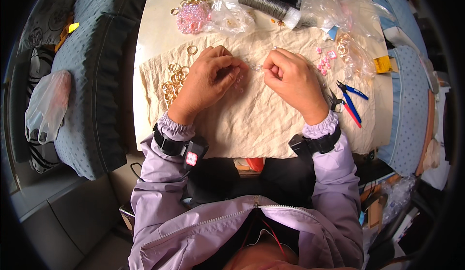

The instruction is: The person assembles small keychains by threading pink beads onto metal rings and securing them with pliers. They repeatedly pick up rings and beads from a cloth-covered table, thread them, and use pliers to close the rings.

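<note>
My left hand [209,78] is pinched closed above the beige cloth [247,134]; whatever lies between its fingertips is too small to make out. Facing it across a short gap, my right hand [291,82] is also closed, thumb against curled fingers, its hold likewise unclear. Small clear beads [253,66] lie in the gap between the hands, and a few pale pink beads [239,82] show close by the left fingers. Gold-coloured rings [173,83] are heaped left of my left hand. Pink beads [323,65] lie just right of my right hand.
Blue-handled cutters [350,98] and a red-handled tool lie at the right. Along the back are a pink beaded bundle [193,18], a spool of dark wire [269,6] and clear plastic bags [324,3]. A bag of rings [349,52] sits back right. Padded blue seats flank the table.
</note>
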Demonstrator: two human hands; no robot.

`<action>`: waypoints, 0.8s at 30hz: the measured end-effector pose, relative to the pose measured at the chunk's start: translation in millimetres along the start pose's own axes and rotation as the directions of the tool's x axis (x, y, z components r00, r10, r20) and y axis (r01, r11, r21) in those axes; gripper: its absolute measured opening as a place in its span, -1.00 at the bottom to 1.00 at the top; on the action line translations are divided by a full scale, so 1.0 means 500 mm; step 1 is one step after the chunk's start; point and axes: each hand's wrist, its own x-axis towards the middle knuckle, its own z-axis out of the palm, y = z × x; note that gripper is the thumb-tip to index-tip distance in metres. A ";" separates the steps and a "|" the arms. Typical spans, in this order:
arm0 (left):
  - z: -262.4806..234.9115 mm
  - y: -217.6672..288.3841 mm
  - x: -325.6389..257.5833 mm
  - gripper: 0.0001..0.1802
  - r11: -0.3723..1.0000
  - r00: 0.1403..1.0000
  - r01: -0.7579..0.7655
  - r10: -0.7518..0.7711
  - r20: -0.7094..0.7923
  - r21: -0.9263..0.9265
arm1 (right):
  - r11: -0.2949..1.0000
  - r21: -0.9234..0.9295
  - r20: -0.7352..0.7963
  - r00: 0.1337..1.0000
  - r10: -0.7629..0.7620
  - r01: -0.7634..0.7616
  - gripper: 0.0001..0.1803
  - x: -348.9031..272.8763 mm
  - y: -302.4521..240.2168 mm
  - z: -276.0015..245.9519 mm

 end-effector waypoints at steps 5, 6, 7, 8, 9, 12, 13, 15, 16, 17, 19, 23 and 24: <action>-0.003 -0.001 0.003 -0.80 0.996 0.998 -0.037 0.033 0.056 0.079 | 0.994 -0.069 -0.023 0.996 -0.086 0.085 -0.84 0.001 -0.001 0.003; -0.002 0.000 0.004 -0.80 0.994 0.997 -0.051 0.045 0.060 0.093 | 0.990 -0.094 -0.037 0.993 -0.113 0.109 -0.84 0.001 -0.002 0.005; 0.000 0.002 0.005 -0.80 0.995 0.998 -0.039 0.033 0.060 0.091 | 0.985 -0.116 -0.053 0.990 -0.134 0.127 -0.84 0.001 -0.004 0.009; 0.003 0.003 0.006 -0.80 0.996 0.998 -0.033 0.028 0.057 0.085 | 0.980 -0.136 -0.069 0.986 -0.154 0.144 -0.84 0.001 -0.006 0.014; 0.006 0.005 0.006 -0.79 0.997 0.998 -0.036 0.032 0.050 0.075 | 0.975 -0.157 -0.086 0.981 -0.175 0.160 -0.84 0.001 -0.008 0.016; 0.011 0.006 0.007 -0.80 0.996 0.999 -0.022 0.019 0.037 0.081 | 0.981 -0.134 -0.074 0.986 -0.148 0.137 -0.83 -0.001 -0.007 0.017; 0.012 0.005 0.007 -0.81 0.995 0.999 -0.014 0.011 0.033 0.096 | 0.986 -0.111 -0.066 0.989 -0.132 0.125 -0.84 -0.001 -0.007 0.018; 0.014 0.004 0.008 -0.82 0.994 1.000 -0.016 0.014 0.017 0.107 | 0.993 -0.067 -0.048 0.994 -0.102 0.099 -0.84 -0.001 -0.007 0.019; 0.015 0.003 0.008 -0.83 0.994 1.000 -0.008 0.006 0.019 0.112 | 0.995 -0.049 -0.053 0.995 -0.086 0.084 -0.85 -0.002 -0.006 0.019; 0.016 0.003 0.009 -0.83 0.994 1.000 -0.005 0.003 0.019 0.111 | 0.997 -0.031 -0.058 0.996 -0.071 0.070 -0.86 -0.002 -0.006 0.019; 0.019 0.003 0.011 -0.84 0.996 1.000 0.002 -0.001 -0.006 0.094 | 0.999 0.010 -0.060 0.998 -0.036 0.037 -0.87 -0.001 -0.005 0.020; 0.021 0.005 0.011 -0.85 0.995 1.000 0.027 -0.027 -0.001 0.092 | 0.995 0.082 -0.031 0.998 0.053 -0.050 -0.87 -0.001 -0.002 0.021; 0.019 0.005 0.011 -0.84 0.995 1.000 0.019 -0.020 0.014 0.101 | 0.991 0.098 -0.011 0.996 0.088 -0.086 -0.86 -0.001 -0.002 0.021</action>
